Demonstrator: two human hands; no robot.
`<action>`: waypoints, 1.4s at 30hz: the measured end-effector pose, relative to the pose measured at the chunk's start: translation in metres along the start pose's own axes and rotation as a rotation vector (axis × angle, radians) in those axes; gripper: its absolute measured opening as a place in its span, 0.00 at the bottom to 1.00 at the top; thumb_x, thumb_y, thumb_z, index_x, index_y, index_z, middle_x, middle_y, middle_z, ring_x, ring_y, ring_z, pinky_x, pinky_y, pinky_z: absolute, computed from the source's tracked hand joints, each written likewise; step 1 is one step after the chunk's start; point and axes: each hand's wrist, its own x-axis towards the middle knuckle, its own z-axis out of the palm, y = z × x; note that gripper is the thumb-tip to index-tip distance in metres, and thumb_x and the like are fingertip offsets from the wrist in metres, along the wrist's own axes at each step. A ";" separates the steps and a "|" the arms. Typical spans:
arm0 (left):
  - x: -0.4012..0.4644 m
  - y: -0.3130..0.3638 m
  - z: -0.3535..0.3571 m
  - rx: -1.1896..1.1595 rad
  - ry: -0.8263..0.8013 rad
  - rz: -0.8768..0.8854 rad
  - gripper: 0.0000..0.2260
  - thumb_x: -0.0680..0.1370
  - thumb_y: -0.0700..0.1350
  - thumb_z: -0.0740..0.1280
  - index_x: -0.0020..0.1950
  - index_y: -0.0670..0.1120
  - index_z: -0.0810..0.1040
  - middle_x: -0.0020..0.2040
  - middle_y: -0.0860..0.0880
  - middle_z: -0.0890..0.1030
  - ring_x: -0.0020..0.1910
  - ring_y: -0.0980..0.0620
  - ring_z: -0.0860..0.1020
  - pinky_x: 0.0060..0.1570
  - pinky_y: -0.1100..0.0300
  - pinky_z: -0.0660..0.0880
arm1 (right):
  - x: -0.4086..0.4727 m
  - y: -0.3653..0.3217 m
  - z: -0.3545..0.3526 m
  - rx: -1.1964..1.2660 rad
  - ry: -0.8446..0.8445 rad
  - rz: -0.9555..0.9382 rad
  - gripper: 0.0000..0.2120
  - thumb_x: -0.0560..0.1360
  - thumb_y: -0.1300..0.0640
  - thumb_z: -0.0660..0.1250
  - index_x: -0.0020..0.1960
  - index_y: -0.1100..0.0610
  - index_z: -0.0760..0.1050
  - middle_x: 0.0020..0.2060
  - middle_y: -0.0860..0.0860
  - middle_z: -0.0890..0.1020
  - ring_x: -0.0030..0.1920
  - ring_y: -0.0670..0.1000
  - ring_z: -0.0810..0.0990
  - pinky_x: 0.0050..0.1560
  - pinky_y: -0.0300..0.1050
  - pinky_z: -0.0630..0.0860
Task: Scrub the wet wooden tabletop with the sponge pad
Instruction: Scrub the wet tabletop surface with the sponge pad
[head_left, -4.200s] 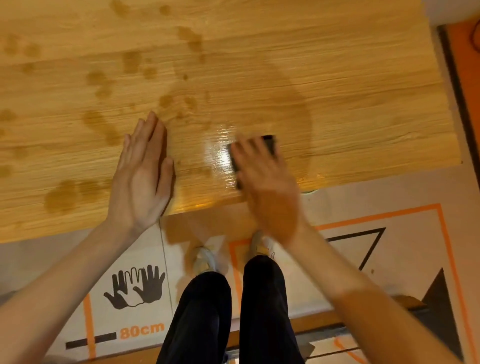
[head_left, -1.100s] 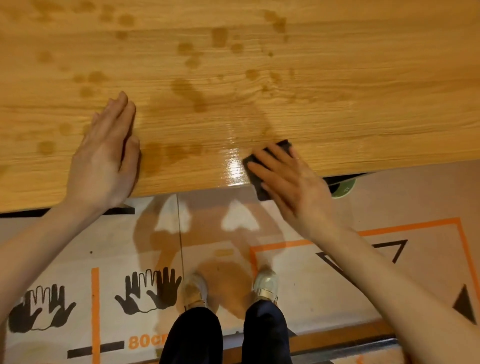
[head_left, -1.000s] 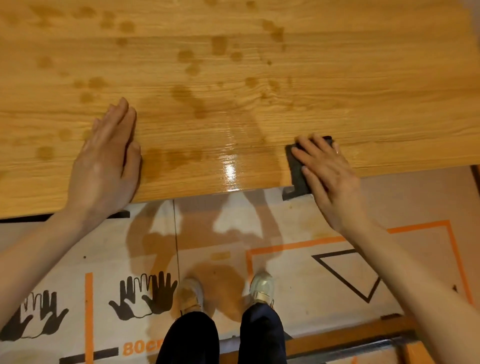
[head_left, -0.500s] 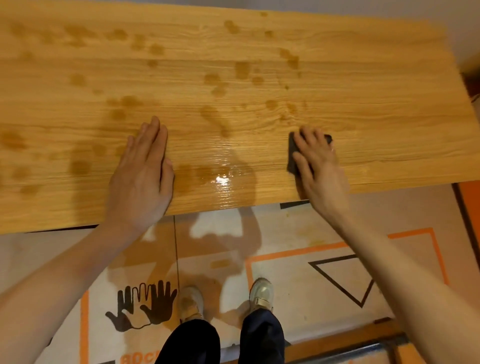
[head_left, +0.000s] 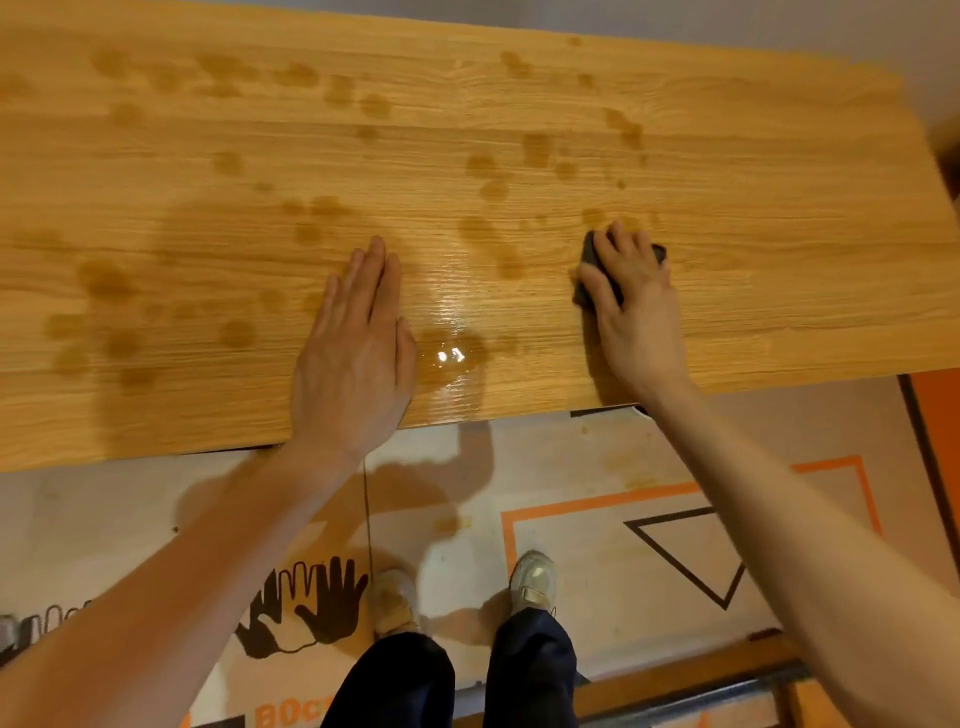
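1. The wooden counter (head_left: 727, 171) filled my view, dotted with dark wet spots, with a glossy puddle (head_left: 451, 357) near its front edge.
2. My left hand (head_left: 353, 358) lay flat beside the puddle, fingers straight and together.
3. My right hand (head_left: 631, 306) pressed the dark sponge pad (head_left: 589, 254) down on the counter's right part, its grip curled over it.

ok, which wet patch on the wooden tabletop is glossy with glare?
The puddle beside the flat left hand's thumb; the other spots are dull, dark stains.
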 end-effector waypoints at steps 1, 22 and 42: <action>-0.001 0.000 0.000 -0.001 0.000 0.001 0.25 0.85 0.46 0.48 0.80 0.36 0.58 0.82 0.40 0.57 0.81 0.44 0.55 0.81 0.48 0.52 | 0.000 -0.007 0.004 0.018 0.032 0.049 0.21 0.83 0.48 0.54 0.72 0.56 0.69 0.74 0.54 0.66 0.76 0.58 0.57 0.76 0.62 0.50; 0.000 0.002 0.000 -0.002 -0.038 -0.022 0.25 0.85 0.46 0.49 0.81 0.39 0.56 0.82 0.42 0.55 0.82 0.46 0.52 0.81 0.50 0.50 | -0.097 -0.072 0.043 0.010 -0.059 -0.128 0.21 0.83 0.52 0.50 0.74 0.53 0.64 0.76 0.49 0.62 0.78 0.48 0.52 0.77 0.55 0.48; 0.004 0.002 -0.008 -0.013 -0.126 -0.054 0.25 0.85 0.46 0.52 0.81 0.39 0.57 0.83 0.43 0.54 0.82 0.46 0.52 0.81 0.56 0.46 | -0.004 -0.070 0.048 -0.140 -0.080 -0.321 0.20 0.81 0.56 0.53 0.73 0.57 0.68 0.74 0.53 0.67 0.76 0.55 0.60 0.77 0.52 0.47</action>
